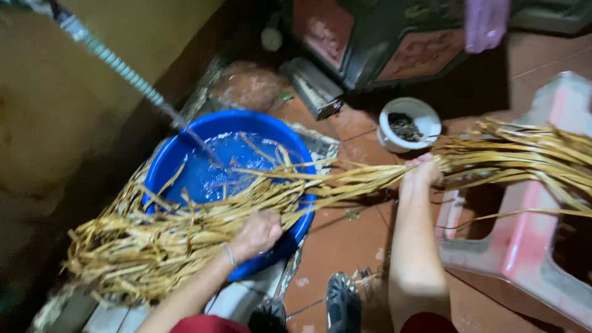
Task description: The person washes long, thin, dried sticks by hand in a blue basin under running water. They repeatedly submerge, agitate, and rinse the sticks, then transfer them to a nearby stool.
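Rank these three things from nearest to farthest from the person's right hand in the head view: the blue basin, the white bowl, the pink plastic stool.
Measured from the right hand:
1. White bowl, just above the hand, on the tiled floor.
2. Pink plastic stool, off to the hand's right.
3. Blue basin, to the left, its near rim lying beyond the other two.

1. One blue basin (185, 148), holding water.
2. One bundle of dried yellow leaves (345, 179), laid across the basin.
3. Two hands: left hand (258, 233), right hand (423, 170).
4. One white cup (408, 125) with dark contents.
5. One pink plastic stool (524, 246).
6. One hose (111, 58).
7. Two dark sandals (343, 302).
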